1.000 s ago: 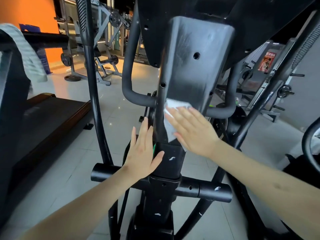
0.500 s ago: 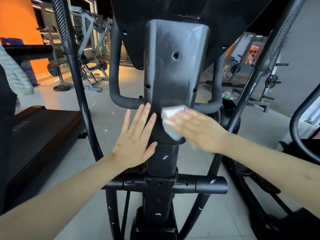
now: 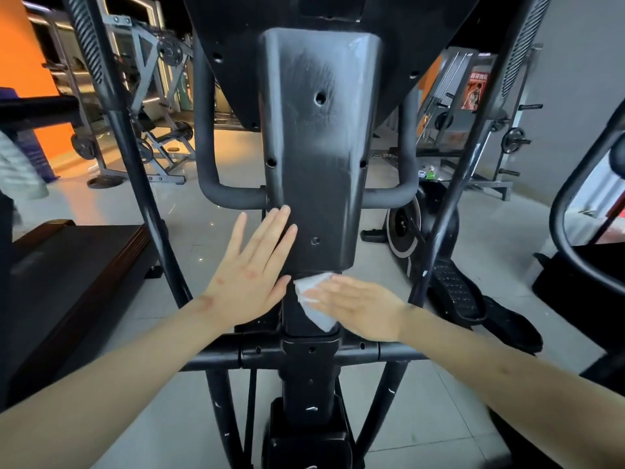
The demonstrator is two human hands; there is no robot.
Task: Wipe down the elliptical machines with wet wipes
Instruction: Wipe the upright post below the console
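Because the thin, white, crumpled wet wipe [image 3: 313,301] is soft, limp and nearly weightless, it has no shape of its own and goes wherever the palm drives it. It lies on the narrow black upright post [image 3: 304,380] of the elliptical machine, just under the lower edge of the wide black plastic column cover [image 3: 318,184]. The right hand [image 3: 360,309] pins it there, fingers straight and laid flat over it rather than curled round it. The left hand [image 3: 252,272] is open too, fingers spread, flat against the left edge of the cover and holding nothing. Damp cloth should slide easily on smooth plastic, so I judge that firm, even pressure matters more than grip. Bunching the wipe under the fingers would stop it rolling up or slipping out at the post's corners. The machine looks heavy and rigid, a sound brace.
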